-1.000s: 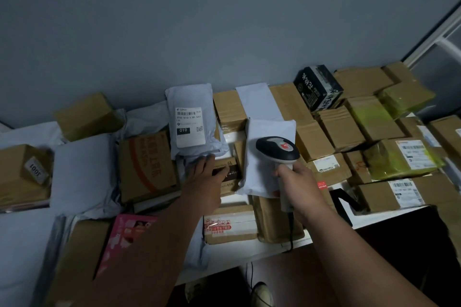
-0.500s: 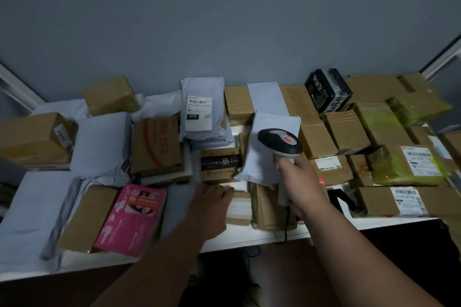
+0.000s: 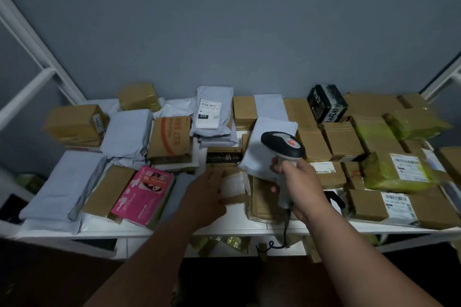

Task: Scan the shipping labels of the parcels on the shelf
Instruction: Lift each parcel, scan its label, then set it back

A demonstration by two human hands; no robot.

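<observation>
I see my right hand [image 3: 300, 188] wrapped tight round the handle of the barcode scanner [image 3: 283, 147]; its grey-and-black head with the red mark sits above my knuckles, over a white mailer [image 3: 259, 154], and its cable [image 3: 287, 234] hangs down past the front edge of the shelf [image 3: 249, 228]; that grip is fully closed on the handle. My left hand [image 3: 205, 198] lies on a small cardboard box [image 3: 234, 185] near the front middle of the shelf; its fingers reach over the box's left side, and whether they clasp it or only rest there I cannot tell. The parcels crowd the white shelf from end to end; a grey mailer [image 3: 214, 112] with a white shipping label [image 3: 209, 114] stands behind the small box; a pink box [image 3: 142, 195] lies to the left of my left hand; a black box [image 3: 326, 103] sits at the back right; yellow-green wrapped parcels [image 3: 396, 169] with labels lie at the right.
</observation>
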